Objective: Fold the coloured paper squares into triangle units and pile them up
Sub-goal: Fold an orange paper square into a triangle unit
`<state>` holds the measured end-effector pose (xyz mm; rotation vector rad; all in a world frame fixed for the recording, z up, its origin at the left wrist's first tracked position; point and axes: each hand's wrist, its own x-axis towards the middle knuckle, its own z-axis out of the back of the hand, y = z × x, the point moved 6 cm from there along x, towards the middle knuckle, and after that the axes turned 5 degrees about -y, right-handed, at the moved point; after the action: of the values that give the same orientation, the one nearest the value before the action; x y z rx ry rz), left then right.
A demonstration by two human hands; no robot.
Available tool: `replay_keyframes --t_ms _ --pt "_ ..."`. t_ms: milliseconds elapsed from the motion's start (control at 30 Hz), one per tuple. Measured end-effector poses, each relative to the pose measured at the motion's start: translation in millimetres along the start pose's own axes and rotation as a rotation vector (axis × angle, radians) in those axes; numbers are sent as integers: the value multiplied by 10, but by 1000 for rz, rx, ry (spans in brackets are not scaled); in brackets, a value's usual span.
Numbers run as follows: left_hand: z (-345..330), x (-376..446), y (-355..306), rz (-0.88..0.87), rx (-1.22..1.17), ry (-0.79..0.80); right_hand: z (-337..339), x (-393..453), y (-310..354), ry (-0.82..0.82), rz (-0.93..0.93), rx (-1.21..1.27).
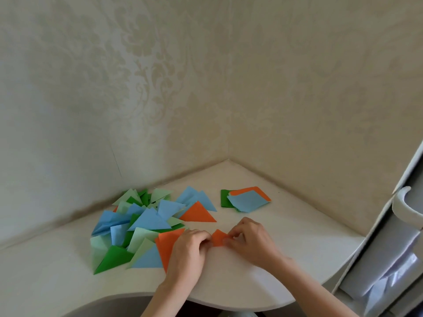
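desk (240,277): white corner desk against patterned wallpaper; everything paper sits on it.
pile (137,227): big loose heap of folded triangles, left-centre; blue, light green, dark green, a few orange. Scattered and overlapping, not stacked neatly.
stack of squares (246,199): far right of the pile, well apart from it; flat unfolded sheets, blue on top, orange and green edges showing below. Thin stack.
orange triangle (198,213): lies flat at the pile's right edge, between pile and stack.
orange piece (218,237): small, mid-fold, near centre, held between both hands just above the desk.
left hand (190,250): fingers curled, grip pinching the piece's left side; overlaps another orange triangle at the pile's near edge.
right hand (248,239): fingertips pinching the piece's right side.
progress: judged well past halfway; many units done, few squares left, one in work.
containers: none in view; pile and stack lie bare on the desk.
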<state>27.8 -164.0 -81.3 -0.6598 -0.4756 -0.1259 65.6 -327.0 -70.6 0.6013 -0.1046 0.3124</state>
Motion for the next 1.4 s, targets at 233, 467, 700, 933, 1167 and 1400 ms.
replay_keyframes --t_ms 233,467,700,933,1167,1400 --pt "-128 71 -28 9 84 -55 -95 53 -59 -60 -95 -25" --pt "-176 82 -8 36 63 -77 -125 64 -86 -72 -95 -86" --pt "-148 93 121 115 -62 -13 -98 64 -135 -14 -74 -24" --pt "-51 34 149 148 -111 -2 -88 -31 -146 -82 -9 79" --pt "-43 -8 -128 72 190 -39 -113 -62 -125 -102 -23 62" --pt "-163 107 -190 174 142 31 -114 -62 -141 -106 -19 64"
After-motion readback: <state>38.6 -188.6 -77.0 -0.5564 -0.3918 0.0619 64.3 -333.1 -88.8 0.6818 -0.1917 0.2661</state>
